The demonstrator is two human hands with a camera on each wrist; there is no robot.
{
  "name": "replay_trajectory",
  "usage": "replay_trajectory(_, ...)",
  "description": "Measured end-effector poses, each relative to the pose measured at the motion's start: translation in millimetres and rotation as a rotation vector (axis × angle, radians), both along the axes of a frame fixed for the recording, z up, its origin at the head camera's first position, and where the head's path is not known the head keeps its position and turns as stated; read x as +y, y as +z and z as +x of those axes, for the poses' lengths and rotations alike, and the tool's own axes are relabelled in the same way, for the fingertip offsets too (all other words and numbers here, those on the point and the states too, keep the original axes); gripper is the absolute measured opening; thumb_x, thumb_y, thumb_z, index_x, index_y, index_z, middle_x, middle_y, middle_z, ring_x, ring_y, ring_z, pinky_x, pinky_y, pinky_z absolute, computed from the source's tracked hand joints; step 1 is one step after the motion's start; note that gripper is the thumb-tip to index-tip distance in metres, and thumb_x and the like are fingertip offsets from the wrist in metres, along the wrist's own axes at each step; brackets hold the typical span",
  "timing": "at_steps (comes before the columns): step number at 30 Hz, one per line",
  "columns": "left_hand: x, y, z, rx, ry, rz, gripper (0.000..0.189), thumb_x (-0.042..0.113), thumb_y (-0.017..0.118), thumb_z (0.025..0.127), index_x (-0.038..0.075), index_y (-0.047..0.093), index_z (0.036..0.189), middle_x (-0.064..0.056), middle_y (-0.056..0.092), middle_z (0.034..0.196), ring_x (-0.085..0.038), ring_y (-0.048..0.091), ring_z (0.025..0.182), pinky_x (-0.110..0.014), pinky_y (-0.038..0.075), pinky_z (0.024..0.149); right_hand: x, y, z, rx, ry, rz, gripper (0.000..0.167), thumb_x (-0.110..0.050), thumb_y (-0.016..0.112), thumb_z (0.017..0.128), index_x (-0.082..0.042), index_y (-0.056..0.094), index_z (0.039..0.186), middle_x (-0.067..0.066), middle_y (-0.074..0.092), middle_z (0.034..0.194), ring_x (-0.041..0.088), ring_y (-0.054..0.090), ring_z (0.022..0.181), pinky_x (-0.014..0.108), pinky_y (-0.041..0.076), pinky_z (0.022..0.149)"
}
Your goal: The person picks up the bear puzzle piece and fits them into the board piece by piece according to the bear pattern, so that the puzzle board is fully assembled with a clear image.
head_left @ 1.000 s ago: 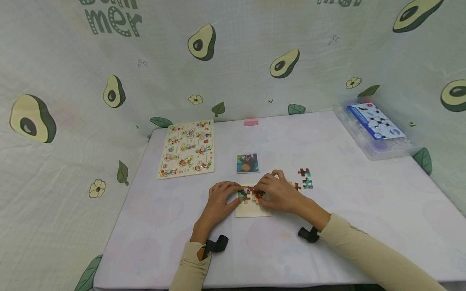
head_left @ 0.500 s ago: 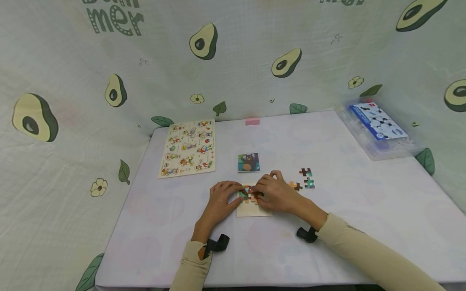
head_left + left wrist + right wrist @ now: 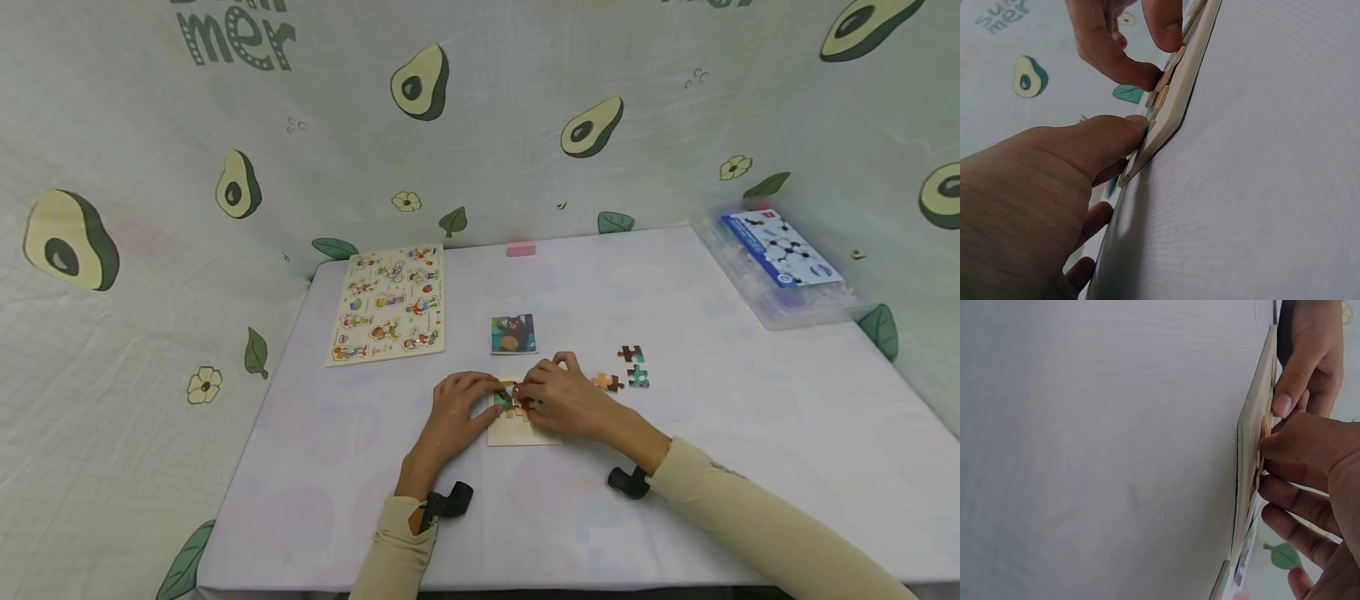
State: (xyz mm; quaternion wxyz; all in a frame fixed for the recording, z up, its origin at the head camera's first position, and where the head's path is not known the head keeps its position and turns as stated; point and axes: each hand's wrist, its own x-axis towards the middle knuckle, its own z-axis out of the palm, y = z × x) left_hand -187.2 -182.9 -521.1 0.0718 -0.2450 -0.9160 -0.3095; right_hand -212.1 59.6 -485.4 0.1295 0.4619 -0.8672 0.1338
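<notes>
A small pale wooden puzzle board (image 3: 525, 435) lies flat on the table, with joined jigsaw pieces (image 3: 504, 403) along its far part. My left hand (image 3: 453, 408) holds the board's left side, thumb and fingers spread around its corner; in the left wrist view the thumb presses on the pieces at the edge. My right hand (image 3: 567, 402) pinches a jigsaw piece (image 3: 1266, 427) between thumb and fingers, low over the right part of the board. Its fingers hide most of that piece. Loose jigsaw pieces (image 3: 631, 354) lie just beyond the right hand, brown, orange and green.
Behind the board sits a square bear picture (image 3: 513, 333). A wooden board of printed figures (image 3: 386, 306) lies at the back left, a pink block (image 3: 521, 249) at the back edge. A clear plastic case (image 3: 783, 262) stands at the back right.
The right hand's fingers shift slightly to the left over the board, still pinching the jigsaw piece. The left hand keeps its place, and the loose pieces stay put.
</notes>
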Motion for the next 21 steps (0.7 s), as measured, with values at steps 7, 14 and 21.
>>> replay_trajectory(7, 0.9, -0.2, 0.3, -0.004, 0.005, -0.006, 0.028, 0.031, 0.070, 0.096, 0.021, 0.069, 0.123, 0.004, 0.060, 0.130, -0.024, 0.047, 0.125, -0.053, 0.028, 0.107, -1.8, 0.0, 1.7, -0.064, -0.007, 0.011, 0.015, -0.020, 0.078, 0.086, -0.020, 0.078, 0.100, -0.003, 0.067, 0.104, 0.018, 0.059, 0.101, 0.052, 0.036, 0.092)
replay_trajectory(14, 0.5, 0.1, -0.6, 0.003, 0.004, -0.007, 0.029, 0.030, 0.070, 0.095, 0.022, 0.069, 0.123, 0.005, 0.060, 0.130, -0.025, 0.047, 0.125, -0.054, 0.028, 0.106, -3.6, 3.1, 4.0, -0.040, 0.000, 0.039, 0.007, -0.020, 0.078, 0.087, -0.020, 0.080, 0.094, -0.004, 0.064, 0.099, 0.018, 0.059, 0.098, 0.053, 0.037, 0.091)
replay_trajectory(21, 0.5, 2.0, -0.4, -0.004, 0.005, 0.002, 0.029, 0.029, 0.071, 0.095, 0.021, 0.069, 0.123, 0.004, 0.060, 0.129, -0.025, 0.047, 0.124, -0.055, 0.028, 0.105, -2.3, -2.4, 2.6, -0.059, 0.005, 0.018, 0.010, -0.022, 0.078, 0.088, -0.019, 0.082, 0.098, -0.005, 0.063, 0.096, 0.017, 0.061, 0.093, 0.051, 0.038, 0.087)
